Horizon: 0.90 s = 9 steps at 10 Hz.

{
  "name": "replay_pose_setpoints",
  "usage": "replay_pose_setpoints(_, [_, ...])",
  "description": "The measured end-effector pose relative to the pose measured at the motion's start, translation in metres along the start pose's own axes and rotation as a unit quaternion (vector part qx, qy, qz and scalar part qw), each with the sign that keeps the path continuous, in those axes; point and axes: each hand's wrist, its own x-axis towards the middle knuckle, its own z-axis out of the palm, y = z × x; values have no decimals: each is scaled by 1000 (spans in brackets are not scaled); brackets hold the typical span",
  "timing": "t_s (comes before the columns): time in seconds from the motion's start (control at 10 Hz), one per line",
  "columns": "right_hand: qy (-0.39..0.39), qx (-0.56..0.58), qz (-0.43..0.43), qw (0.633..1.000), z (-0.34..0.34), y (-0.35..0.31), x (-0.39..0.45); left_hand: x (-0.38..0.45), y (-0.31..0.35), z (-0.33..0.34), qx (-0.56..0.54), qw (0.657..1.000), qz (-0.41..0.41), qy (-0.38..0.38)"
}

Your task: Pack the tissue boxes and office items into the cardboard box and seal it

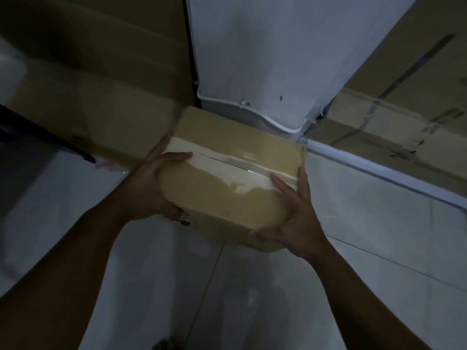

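A closed brown cardboard box (pixel 227 198) is held above the floor in the middle of the head view. A strip of pale tape (pixel 227 164) runs along its top seam. My left hand (pixel 151 183) grips the box's left end, thumb on top and fingers underneath. My right hand (pixel 295 218) grips the near right corner, fingers spread over the top and side. The contents are hidden inside the box.
Large cardboard cartons (pixel 96 79) stand at the left, and more cartons (pixel 404 117) at the right. A white wall corner (pixel 265 59) with a thin cable (pixel 278 125) lies between them. Pale floor tiles (pixel 240 286) are below. The scene is dim.
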Motion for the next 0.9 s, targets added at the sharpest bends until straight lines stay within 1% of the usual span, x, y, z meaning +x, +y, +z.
replay_pose_setpoints(0.1, [10, -1, -5, 1000, 16, 16, 22, 21, -22, 7, -2, 1000, 3, 12])
replay_pose_setpoints(0.2, [39, -7, -19, 999, 28, 30, 41, 39, -38, 14, 13, 1000, -1, 18])
replay_pose_setpoints(0.3, [60, -24, -22, 998, 34, 38, 44, 45, -43, 25, 34, 999, 8, 21])
replay_pose_setpoints(0.4, [77, -23, -29, 996, 41, 42, 47, 52, -44, 26, 50, 999, -2, 15])
replay_pose_setpoints(0.5, [69, -15, -19, 997, 44, 42, 50, 57, -43, 22, 120, 992, -30, -9])
replay_pose_setpoints(0.6, [58, 1, 10, 998, 43, 36, 51, 63, -32, 19, 215, 974, -62, -33])
replay_pose_setpoints(0.7, [20, -26, 50, 998, 36, 24, 52, 62, -12, 19, 259, 958, -110, -59])
replay_pose_setpoints(0.8, [-43, -92, 130, 986, 20, -4, 57, 55, 15, 17, 238, 954, -170, -65])
replay_pose_setpoints(0.9, [-65, -112, 178, 975, 0, -26, 54, 44, 38, 13, 184, 965, -182, -49])
